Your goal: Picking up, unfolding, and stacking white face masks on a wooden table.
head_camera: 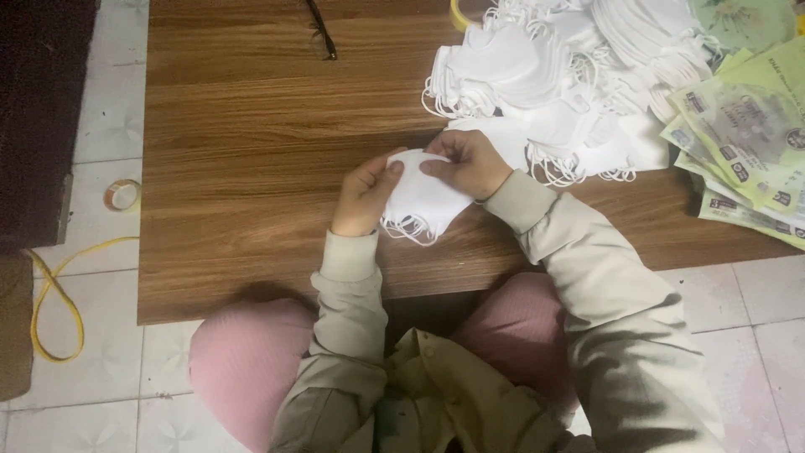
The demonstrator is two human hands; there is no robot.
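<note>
Both my hands hold a folded white face mask (423, 201) just above the wooden table (251, 168), near its front edge. My left hand (362, 195) pinches the mask's left side with thumb on top. My right hand (470, 163) grips its upper right edge. The mask's thin ear loops (407, 230) dangle below my left hand. A big heap of the same white masks (545, 75) lies on the table beyond my right hand.
Green printed packets (746, 143) fan out at the table's right end. Dark eyeglasses (322, 29) lie at the far edge, by a yellow tape roll (457, 15). On the tiled floor left are another tape roll (122, 195) and a yellow cord (54, 294).
</note>
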